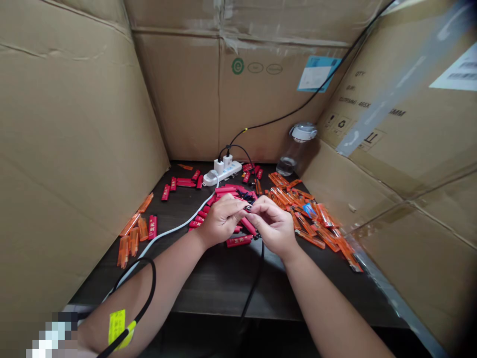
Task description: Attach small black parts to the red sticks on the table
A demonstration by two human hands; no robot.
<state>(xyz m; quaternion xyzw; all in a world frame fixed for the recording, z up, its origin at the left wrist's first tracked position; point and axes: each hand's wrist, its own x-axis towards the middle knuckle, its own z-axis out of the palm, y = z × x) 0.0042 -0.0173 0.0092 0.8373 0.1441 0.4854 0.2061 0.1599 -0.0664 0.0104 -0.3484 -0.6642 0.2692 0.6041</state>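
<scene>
Fingertips of the left hand (222, 222) and the right hand (272, 226) are brought together on a small dark piece (248, 208) at the centre of the frame, its exact shape hidden by the fingers; both hands are grasping it, neither clenched nor released. A close, steady pinch is best kept here, as the piece is held low over a heap of red plastic lighters (238, 241) mixed with small black parts (246, 196). Orange lighters (309, 221) are scattered to the right, with more at the left. A white power strip (227, 174) is placed behind. At upper right, a clear plastic bottle (294, 159) with a white lid holds a little water. Cardboard walls (74, 124) are raised around the dark table (219, 288).
</scene>
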